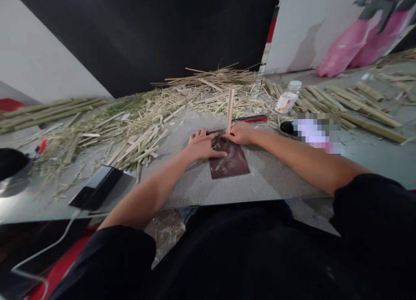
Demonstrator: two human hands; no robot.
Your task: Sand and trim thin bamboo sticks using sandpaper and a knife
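Observation:
A dark reddish-brown sheet that looks like sandpaper (pixel 229 163), dusted with pale powder, lies on the table in front of me. My left hand (pixel 205 146) rests on its left side with fingers spread, pressing it down. At the sheet's upper right, my right hand (pixel 241 133) is closed around the lower part of a bamboo strip (pixel 230 107). The strip points away from me, and its near end is hidden by the fingers. Just beyond the right hand lies a red and black tool (pixel 255 118), its kind unclear.
Bamboo shavings (pixel 175 98) and split strips (pixel 143 146) cover the far side. A clear bottle with a white cap (pixel 288 97) stands at right near bamboo pieces (pixel 360 103). Pink spray bottles (pixel 349 44) stand behind. A black box (pixel 96 188) with a white cable is at left.

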